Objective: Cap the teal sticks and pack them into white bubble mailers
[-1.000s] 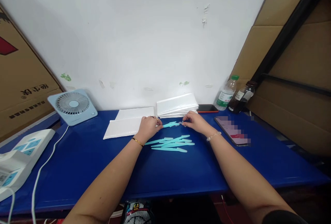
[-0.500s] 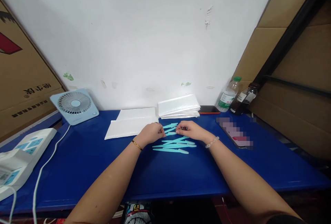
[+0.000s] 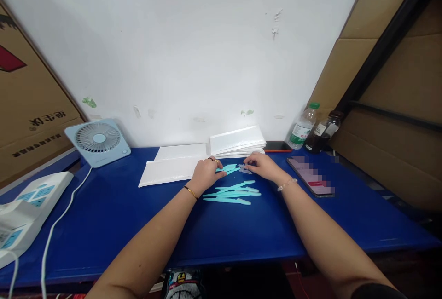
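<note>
Mid-frame, your left hand (image 3: 206, 172) is at the upper sticks (image 3: 231, 169), your right hand (image 3: 261, 165) at clear pieces (image 3: 245, 170), both half-curled; I can't tell if either grips. You seem to be arranging them; moving one calls for light pinching.

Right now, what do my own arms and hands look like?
The bare left hand has what looks like a gold-toned ring and, at the wrist, a narrow black bracelet with gold-coloured detail. The bare right hand has a bracelet of clear, rounded beads at the wrist. A black sleeve shows on the right arm; none shows on the left.
</note>
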Demonstrator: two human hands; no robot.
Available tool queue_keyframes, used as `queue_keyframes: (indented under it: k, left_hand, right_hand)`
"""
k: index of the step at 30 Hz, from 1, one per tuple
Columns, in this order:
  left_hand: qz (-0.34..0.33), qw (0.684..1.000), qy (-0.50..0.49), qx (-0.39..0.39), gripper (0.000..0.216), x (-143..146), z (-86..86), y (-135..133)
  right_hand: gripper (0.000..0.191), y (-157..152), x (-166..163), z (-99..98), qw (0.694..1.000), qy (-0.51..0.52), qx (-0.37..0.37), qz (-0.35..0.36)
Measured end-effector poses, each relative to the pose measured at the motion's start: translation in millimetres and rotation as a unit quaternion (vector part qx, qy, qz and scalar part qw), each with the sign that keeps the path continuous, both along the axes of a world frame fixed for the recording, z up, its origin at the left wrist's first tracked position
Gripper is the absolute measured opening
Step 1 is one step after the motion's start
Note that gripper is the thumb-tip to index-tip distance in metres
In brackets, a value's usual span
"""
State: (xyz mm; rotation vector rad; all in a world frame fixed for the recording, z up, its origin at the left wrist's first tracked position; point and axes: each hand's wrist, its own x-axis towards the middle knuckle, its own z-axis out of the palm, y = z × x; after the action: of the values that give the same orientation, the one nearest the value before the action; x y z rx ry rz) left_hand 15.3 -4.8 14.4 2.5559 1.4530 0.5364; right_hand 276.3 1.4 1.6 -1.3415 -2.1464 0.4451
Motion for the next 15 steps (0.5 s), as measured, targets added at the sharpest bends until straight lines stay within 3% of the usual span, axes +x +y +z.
queue_keyframes:
  k: [4,7,10,15]
  left_hand:
    - [-0.048,0.997,-0.008,-0.054,0.034,2,2.6,-10]
    - [-0.081,0.994,0.018,-0.074,0.029,5,0.9,-14]
    - [-0.09,0.993,0.043,-0.067,0.017,7,-1.6,-13]
    - [-0.064,0.996,0.061,-0.012,0.019,4,2.5,-9]
  right_hand:
    - [0.025,-10,2,6.6,0.991,-0.025,-0.094,0.09]
    - [0.022,-14,0,6.7,0.981,-0.055,-0.138,0.122]
    - [0.017,-14,-4,6.5,0.981,-0.057,-0.139,0.125]
    - [0.014,-11,-7,6.7,0.989,-0.042,-0.09,0.108]
